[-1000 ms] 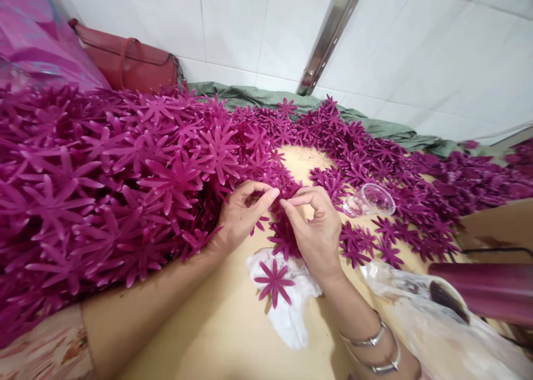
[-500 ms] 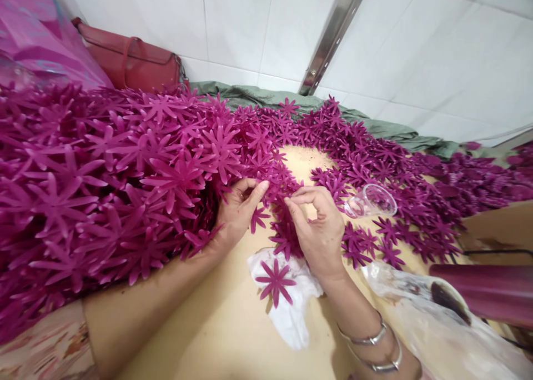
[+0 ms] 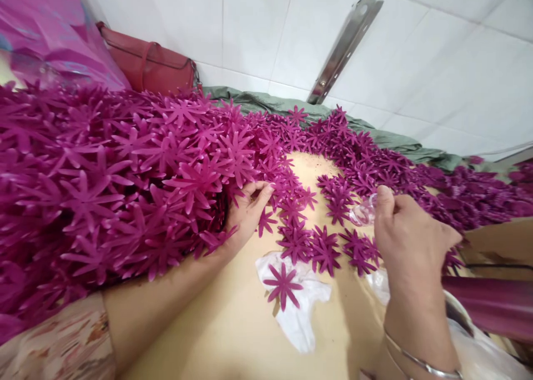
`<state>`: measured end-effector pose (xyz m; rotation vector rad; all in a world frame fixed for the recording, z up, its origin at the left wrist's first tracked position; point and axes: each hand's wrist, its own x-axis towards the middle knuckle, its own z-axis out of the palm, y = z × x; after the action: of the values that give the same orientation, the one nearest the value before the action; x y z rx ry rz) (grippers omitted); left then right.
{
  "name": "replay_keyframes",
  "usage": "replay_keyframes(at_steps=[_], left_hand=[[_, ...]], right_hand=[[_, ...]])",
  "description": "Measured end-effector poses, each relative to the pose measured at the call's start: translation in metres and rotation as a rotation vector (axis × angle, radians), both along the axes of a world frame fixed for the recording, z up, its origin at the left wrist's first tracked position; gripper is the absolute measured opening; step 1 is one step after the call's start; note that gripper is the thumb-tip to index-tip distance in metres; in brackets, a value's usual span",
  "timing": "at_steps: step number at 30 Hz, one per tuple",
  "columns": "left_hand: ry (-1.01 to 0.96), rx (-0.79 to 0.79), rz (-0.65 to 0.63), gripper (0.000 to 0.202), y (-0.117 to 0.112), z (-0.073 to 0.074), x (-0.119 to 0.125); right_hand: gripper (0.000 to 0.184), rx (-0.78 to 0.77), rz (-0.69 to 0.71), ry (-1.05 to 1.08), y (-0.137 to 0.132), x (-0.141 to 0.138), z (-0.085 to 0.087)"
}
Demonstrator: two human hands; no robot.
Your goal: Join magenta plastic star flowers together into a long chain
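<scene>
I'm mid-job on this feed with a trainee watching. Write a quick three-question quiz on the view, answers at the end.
1. True or false: one purple flower piece lies on the crumpled white sheet.
2. Which is nearer the clear cup?
A. right hand
B. left hand
3. What colour is the bag by the tiled wall?
Key: 1. true; 2. A; 3. red
</scene>
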<state>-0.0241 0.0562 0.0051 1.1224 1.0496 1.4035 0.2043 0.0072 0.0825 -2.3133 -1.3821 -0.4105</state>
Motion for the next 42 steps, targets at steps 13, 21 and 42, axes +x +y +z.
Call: replay_keyframes(at_steps=[13, 21, 42], left_hand=[[-0.040, 0.080, 0.010, 0.020, -0.003, 0.000, 0.002], [-0.037, 0.116, -0.016, 0.019, -0.004, -0.001, 0.004], [0.012, 0.045, -0.048, 0.026, -0.005, -0.002, 0.001]], right_hand=[[0.065, -0.405, 0.038, 0.042, 0.023, 0.031, -0.016], [0.039, 0.153, 0.040, -0.088, -0.002, 0.005, 0.015], [0.027, 0.482, 0.572, 1.496, 0.018, -0.058, -0.047]])
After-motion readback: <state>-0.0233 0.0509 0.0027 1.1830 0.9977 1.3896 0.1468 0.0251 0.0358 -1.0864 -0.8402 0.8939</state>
